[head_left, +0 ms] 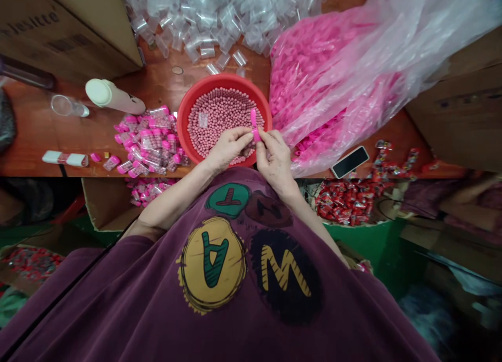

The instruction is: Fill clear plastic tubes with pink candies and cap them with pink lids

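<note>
Over the near edge of the red bowl (182, 137), my two hands meet at a bright pink flip-top cap (253, 117), its lid swung up. My right hand (275, 158) pinches the cap's lower part between thumb and finger. Fingers of my left hand (229, 146) are closed against the cap's left side. Whether a clear tube sits under the cap is hidden by my fingers. Small pink beads (219, 111) fill the bowl, with a small clear piece (203, 120) lying on them. Left of the bowl lies a pile of bead-filled clear tubes with pink caps (147, 142).
Many clear tubes (212, 17) cover the table's back. A plastic bag of pink caps (314, 64) stands right of the bowl, near a phone (350, 161). Left are a pale bottle (113, 96), a clear cup (65, 105) and a carton (78, 27). Red-wrapped pieces (345, 200) fill a box below.
</note>
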The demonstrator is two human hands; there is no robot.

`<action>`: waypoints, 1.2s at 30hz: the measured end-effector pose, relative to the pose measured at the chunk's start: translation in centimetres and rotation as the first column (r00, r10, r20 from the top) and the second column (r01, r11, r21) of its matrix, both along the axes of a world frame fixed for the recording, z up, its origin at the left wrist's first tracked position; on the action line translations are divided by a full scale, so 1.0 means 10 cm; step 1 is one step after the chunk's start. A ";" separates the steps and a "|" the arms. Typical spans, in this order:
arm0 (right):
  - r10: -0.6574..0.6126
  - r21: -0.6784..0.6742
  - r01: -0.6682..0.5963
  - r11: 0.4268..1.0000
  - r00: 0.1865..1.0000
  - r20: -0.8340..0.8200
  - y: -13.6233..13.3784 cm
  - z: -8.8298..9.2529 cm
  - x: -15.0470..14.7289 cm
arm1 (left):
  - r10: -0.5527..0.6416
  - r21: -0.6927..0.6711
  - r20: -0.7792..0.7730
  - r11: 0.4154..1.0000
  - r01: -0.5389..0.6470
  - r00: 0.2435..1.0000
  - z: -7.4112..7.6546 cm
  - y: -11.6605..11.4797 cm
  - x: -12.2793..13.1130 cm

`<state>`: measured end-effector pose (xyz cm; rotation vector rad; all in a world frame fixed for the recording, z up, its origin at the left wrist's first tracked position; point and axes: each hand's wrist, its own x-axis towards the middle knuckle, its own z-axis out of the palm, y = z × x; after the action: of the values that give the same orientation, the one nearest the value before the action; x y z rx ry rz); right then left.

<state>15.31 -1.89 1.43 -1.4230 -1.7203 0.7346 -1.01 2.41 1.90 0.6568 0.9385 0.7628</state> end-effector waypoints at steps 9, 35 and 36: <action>-0.134 -0.301 0.014 0.954 0.914 -0.383 0.31 -0.25 0.04 | -0.245 -0.018 0.030 0.969 0.245 0.969 0.00 0.05 -0.11; 0.154 -0.061 -0.144 0.988 0.963 0.219 0.13 -0.62 0.08 | 0.142 -0.225 -0.026 0.964 -0.144 0.990 -0.13 -0.11 0.08; 0.172 -0.083 -0.158 0.984 0.959 0.224 0.13 -0.67 0.06 | 0.150 -0.218 -0.076 0.962 -0.164 0.986 -0.14 -0.11 0.09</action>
<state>15.95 -0.57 -5.23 -1.4679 -2.0310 0.7426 -0.14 1.29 0.54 0.4118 1.1227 0.7669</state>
